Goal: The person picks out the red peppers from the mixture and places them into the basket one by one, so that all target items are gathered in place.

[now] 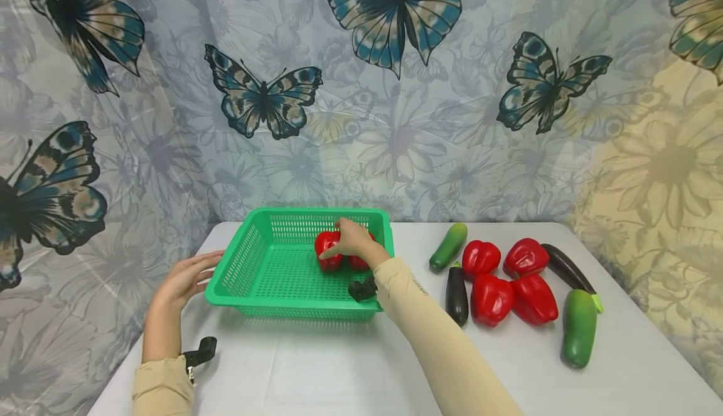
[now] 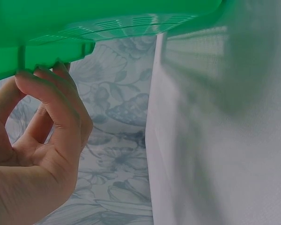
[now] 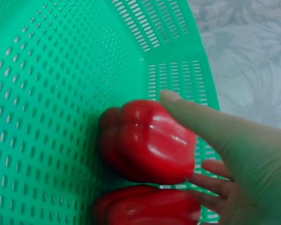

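While the right hand [image 1: 356,241] spreads a wide grip about a red pepper [image 3: 150,145] inside the green basket [image 1: 288,300], a stray brush could roll it (rounded sides); the left hand [image 1: 183,280], loosely touching the rim [image 2: 42,54], could jog everything.

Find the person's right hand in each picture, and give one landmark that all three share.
Head: right hand near the centre, in the green basket.
Left wrist: not in it; the left hand shows instead.
Right wrist: at lower right, beside red peppers.
Shared landmark: the green basket.
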A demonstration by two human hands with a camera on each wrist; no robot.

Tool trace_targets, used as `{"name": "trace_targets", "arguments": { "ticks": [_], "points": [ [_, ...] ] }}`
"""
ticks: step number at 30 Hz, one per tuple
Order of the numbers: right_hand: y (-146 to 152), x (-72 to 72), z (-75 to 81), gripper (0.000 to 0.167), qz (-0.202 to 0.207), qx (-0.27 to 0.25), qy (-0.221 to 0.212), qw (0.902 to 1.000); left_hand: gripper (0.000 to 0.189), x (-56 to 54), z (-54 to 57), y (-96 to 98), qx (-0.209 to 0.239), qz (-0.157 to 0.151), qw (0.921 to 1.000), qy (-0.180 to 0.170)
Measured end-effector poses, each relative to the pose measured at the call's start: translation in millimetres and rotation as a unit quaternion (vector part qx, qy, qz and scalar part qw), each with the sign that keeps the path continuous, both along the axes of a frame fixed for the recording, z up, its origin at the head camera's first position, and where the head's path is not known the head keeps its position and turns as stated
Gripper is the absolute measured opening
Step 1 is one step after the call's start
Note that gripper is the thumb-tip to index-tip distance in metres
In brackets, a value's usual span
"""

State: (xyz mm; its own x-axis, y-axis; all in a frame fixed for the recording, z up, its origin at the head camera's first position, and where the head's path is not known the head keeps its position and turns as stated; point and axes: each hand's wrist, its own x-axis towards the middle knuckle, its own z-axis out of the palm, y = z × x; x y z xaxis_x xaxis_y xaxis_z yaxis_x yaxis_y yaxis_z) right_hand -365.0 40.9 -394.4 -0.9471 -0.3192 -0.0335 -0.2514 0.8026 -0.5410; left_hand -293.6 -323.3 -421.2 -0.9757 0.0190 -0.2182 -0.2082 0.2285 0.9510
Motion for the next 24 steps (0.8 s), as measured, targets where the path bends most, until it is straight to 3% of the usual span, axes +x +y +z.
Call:
{"name": "trace_targets", "arguments": {
  "ticks": [8,16,24],
  "points": [
    [1.6,3.4,8.0,0.087,0.006,-0.091,-0.009,0.9958,0.047,1.2,2.4,2.3,0.012,0.008,0.9999,-0.003],
    [4.1,1.5,10.9,0.084,0.004,-0.124,0.004,0.9923,0.060,-0.1,0.4,0.7,-0.012,0.004,0.9999,-0.002],
    [12.6,9.5,20.2,0.083,0.021,-0.164,0.012,0.9862,0.061,-1.3,-1.1,0.9,-0.010,0.006,0.9999,-0.002]
  ]
}}
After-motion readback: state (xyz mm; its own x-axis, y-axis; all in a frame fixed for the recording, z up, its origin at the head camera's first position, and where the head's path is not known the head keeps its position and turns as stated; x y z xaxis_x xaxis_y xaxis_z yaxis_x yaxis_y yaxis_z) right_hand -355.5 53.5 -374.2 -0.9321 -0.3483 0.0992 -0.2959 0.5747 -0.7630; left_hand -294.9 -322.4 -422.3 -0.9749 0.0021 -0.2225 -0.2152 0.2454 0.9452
